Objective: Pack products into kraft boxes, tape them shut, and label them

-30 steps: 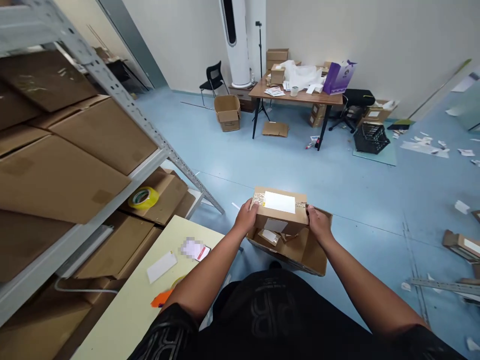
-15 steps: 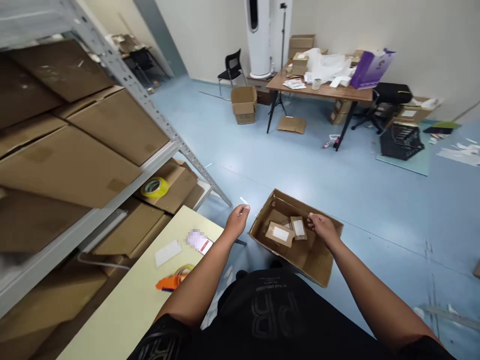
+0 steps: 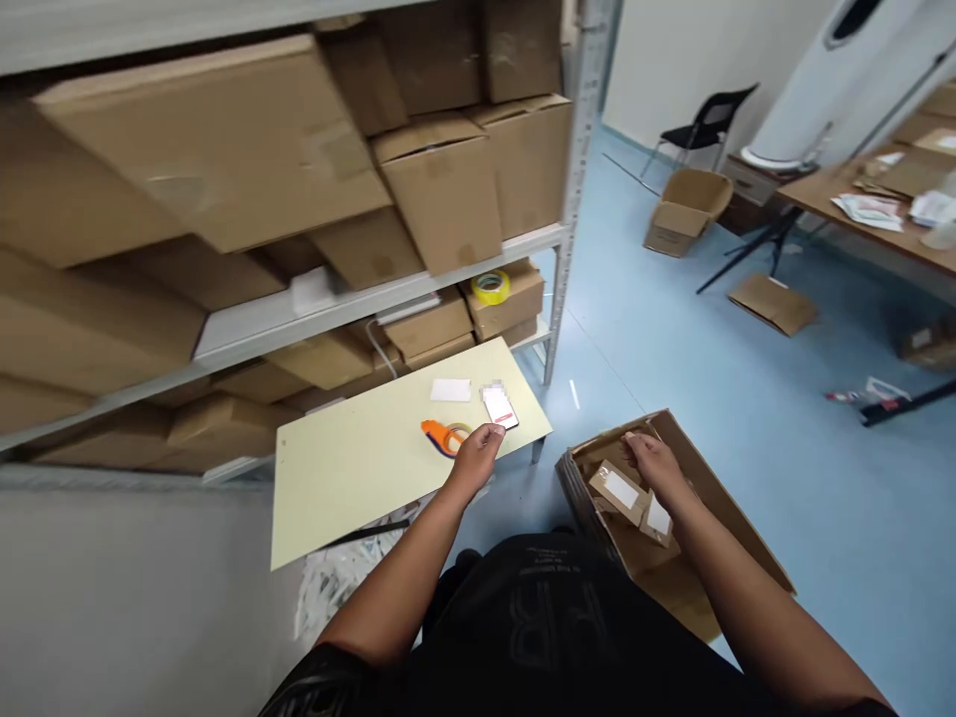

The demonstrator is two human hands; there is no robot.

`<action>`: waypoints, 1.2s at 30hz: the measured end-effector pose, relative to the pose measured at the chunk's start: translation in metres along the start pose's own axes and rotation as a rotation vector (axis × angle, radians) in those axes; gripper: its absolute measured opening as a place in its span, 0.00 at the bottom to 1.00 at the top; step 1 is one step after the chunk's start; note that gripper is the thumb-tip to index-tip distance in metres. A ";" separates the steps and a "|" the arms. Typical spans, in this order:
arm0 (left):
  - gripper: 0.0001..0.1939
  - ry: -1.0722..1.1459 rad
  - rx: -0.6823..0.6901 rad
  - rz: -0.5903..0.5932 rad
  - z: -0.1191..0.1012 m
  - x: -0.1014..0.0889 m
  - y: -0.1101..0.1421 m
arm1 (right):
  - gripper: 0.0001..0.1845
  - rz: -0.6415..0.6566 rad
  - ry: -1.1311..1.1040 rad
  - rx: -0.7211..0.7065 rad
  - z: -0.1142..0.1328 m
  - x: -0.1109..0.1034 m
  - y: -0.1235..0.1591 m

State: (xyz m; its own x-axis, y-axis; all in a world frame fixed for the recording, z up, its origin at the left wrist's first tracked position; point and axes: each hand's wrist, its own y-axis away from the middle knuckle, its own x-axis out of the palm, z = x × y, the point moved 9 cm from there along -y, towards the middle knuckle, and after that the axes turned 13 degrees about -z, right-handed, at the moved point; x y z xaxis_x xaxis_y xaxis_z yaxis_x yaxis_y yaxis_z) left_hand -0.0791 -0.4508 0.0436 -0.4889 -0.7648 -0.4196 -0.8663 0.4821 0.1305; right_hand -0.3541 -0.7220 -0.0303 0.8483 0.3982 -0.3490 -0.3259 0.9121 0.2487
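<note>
My left hand (image 3: pixel 479 460) is closed, thumb against the fingers, just over the front edge of the pale table (image 3: pixel 351 468). Close to its fingertips lies a phone (image 3: pixel 499 406) with a lit screen. An orange tape dispenser (image 3: pixel 442 436) and a white card (image 3: pixel 451 389) rest on the same table. My right hand (image 3: pixel 651 464) hovers with curled fingers over an open cardboard box (image 3: pixel 717 488) on my right. Inside that box are two small cartons (image 3: pixel 618 490) with white labels. Whatever either hand may pinch is too small or hidden.
A metal shelf rack (image 3: pixel 579 179) packed with cardboard boxes (image 3: pixel 440 189) stands ahead and left. A roll of yellow tape (image 3: pixel 490 287) sits on a lower-shelf box. Across the blue floor are a black chair (image 3: pixel 706 124), an open carton (image 3: pixel 687 211) and a wooden desk (image 3: pixel 843 204).
My view has swung left, bringing more of the rack and table into sight. My left hand is now beside the phone. My right hand stays over the box, fingers still curled.
</note>
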 end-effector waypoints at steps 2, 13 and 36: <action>0.21 0.035 -0.028 -0.063 0.014 -0.034 0.009 | 0.25 0.069 0.025 -0.016 0.019 0.031 0.012; 0.21 0.156 -0.098 -0.390 0.124 -0.258 0.077 | 0.27 0.270 -0.054 -0.130 0.116 0.231 0.118; 0.21 0.205 -0.533 -1.413 0.234 -0.422 0.303 | 0.27 1.303 0.211 -0.382 0.193 0.615 0.341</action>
State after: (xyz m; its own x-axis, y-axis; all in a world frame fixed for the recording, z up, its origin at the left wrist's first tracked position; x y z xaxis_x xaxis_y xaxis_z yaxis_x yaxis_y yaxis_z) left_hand -0.1115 0.1182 0.0498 0.7792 -0.5185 -0.3521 -0.5342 -0.8432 0.0596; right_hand 0.1371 -0.1849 0.0145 -0.2251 0.9546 -0.1949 -0.9527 -0.1738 0.2492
